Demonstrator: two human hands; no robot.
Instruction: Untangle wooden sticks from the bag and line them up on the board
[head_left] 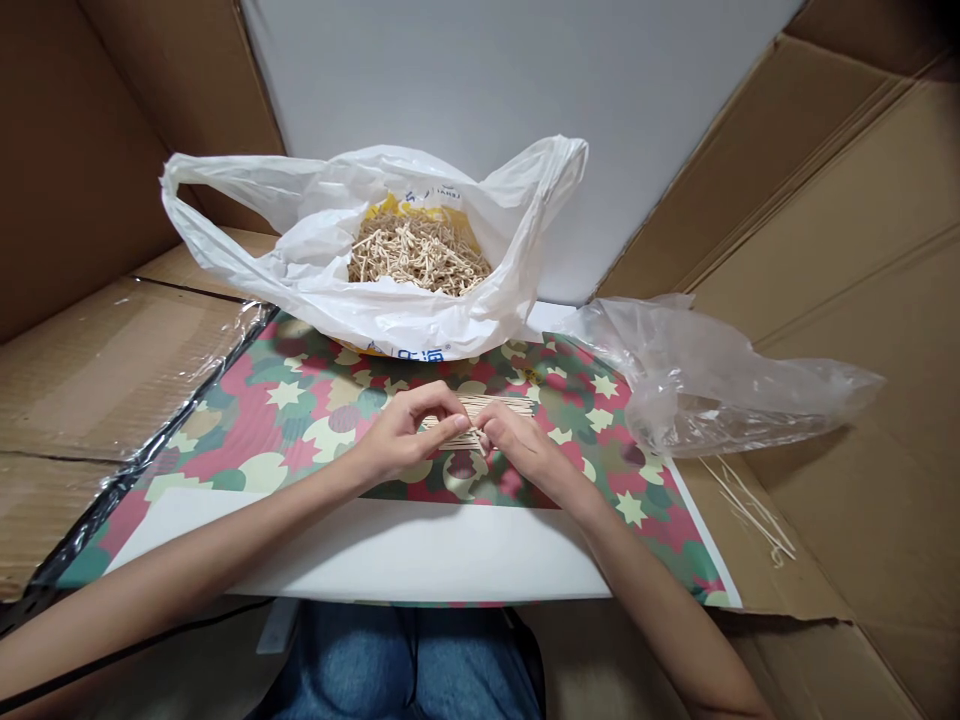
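Observation:
Both hands meet over the middle of the mat, fingertips almost touching. My left hand (420, 425) is closed in a pinch on a thin pale strand. My right hand (525, 440), fingers curled, pinches at the same strand (477, 436), whose short end points down between the hands. Beneath and just beyond the fingers lies a row of straight, thin pale strands (501, 405), partly hidden by the hands. Behind them stands an open white plastic bag (360, 305), holding a heap of small knotted pale strands (420, 255).
A patterned red and green mat (285, 440) covers the table, with a white sheet (360, 550) along its near edge. To the right lie a crumpled clear plastic bag (705, 380) and a few loose strands (750, 510) on cardboard. Cardboard walls (847, 270) enclose both sides.

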